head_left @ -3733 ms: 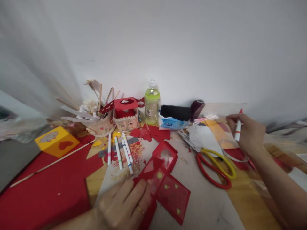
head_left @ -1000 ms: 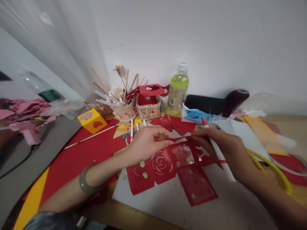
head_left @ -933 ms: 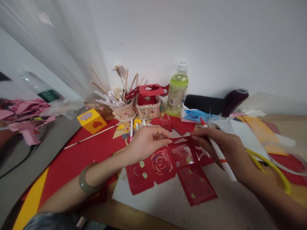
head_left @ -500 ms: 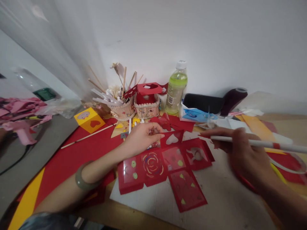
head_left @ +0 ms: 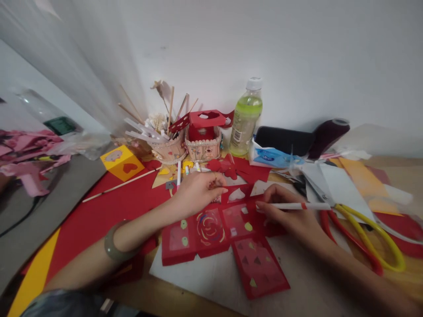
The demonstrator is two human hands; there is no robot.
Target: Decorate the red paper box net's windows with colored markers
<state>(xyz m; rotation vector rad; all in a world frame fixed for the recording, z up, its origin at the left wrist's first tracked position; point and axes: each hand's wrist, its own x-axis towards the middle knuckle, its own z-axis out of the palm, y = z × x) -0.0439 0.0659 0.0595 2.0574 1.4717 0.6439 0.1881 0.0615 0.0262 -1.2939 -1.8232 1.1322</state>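
My left hand (head_left: 196, 191), with a bangle at the wrist, pinches the left edge of the rear flap of an unfolded red paper box (head_left: 181, 256). That flap carries a pale heart (head_left: 236, 194). Clear windows with yellow-green shapes and a coloured swirl show on the other panels. Closed around a white marker pen with a red band (head_left: 312, 206), my right hand (head_left: 286, 215) is over the box's right panel, mostly hiding it. Its fingertips are beside the middle panel; whether they touch the card I cannot tell.
Red-and-yellow-handled scissors (head_left: 360, 233) lie at right. Behind stand decorated pots with sticks (head_left: 170, 149), a green drink bottle (head_left: 246, 119) and a tissue pack (head_left: 277, 156). A yellow box (head_left: 122, 163) and pink glue gun (head_left: 28, 176) are at left.
My right hand has moved left with the marker pen, from the right side to above the box's right panel, uncovering the scissors. My left hand stays at the rear flap, which looks lower.
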